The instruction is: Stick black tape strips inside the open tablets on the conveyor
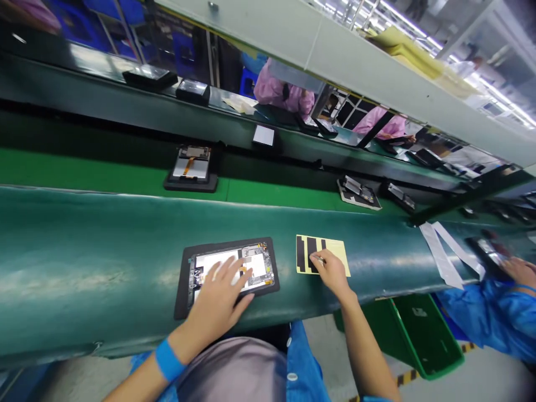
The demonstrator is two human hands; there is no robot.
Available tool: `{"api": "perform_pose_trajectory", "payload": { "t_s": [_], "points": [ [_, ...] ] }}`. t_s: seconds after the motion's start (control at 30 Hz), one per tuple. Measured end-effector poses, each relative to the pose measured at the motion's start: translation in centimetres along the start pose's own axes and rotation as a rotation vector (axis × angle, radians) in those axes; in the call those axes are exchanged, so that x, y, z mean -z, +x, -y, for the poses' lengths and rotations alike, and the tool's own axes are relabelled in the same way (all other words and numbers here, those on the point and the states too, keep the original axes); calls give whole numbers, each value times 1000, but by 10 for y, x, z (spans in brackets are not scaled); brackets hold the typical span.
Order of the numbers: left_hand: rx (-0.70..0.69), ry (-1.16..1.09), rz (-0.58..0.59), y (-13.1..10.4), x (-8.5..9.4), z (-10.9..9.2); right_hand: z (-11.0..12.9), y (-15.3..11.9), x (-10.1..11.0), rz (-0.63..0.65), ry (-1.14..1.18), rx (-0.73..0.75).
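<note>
An opened tablet (259, 268) with its circuit board and white panels exposed lies on a black foam pad (182, 290) on the bench. My left hand (220, 296), a blue band at its wrist, rests over the tablet with fingers spread. To the right lies a pale yellow backing sheet (340, 252) carrying several black adhesive strips (300, 254). Over that sheet my right hand (333, 273) is closed in a pinch at the middle strip. Something small and shiny shows at its fingertips, too small to name.
Behind the green bench (104, 245) runs a green conveyor (251, 192) with another opened tablet (192, 166) and further devices (359, 191). White paper strips (441, 257) lie at right, near a co-worker's hand (521, 272). A green bin (431, 329) stands below the edge.
</note>
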State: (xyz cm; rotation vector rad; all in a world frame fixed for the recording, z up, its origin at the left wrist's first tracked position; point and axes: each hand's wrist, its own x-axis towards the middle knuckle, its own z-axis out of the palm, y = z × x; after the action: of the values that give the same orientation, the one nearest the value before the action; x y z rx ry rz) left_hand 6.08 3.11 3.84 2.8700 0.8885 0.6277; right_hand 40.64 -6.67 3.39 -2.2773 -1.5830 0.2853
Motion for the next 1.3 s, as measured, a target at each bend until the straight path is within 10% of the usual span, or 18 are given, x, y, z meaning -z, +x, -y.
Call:
{"api": "perform_pose_trajectory", "payload": {
  "t_s": [0.37,1.3],
  "points": [
    [-305,-72,261,121,-74,-67,5,62,5,92,-190,118],
    [-310,-167,299,122,-112,-65,-13,86,0,217,-137,195]
  ]
}}
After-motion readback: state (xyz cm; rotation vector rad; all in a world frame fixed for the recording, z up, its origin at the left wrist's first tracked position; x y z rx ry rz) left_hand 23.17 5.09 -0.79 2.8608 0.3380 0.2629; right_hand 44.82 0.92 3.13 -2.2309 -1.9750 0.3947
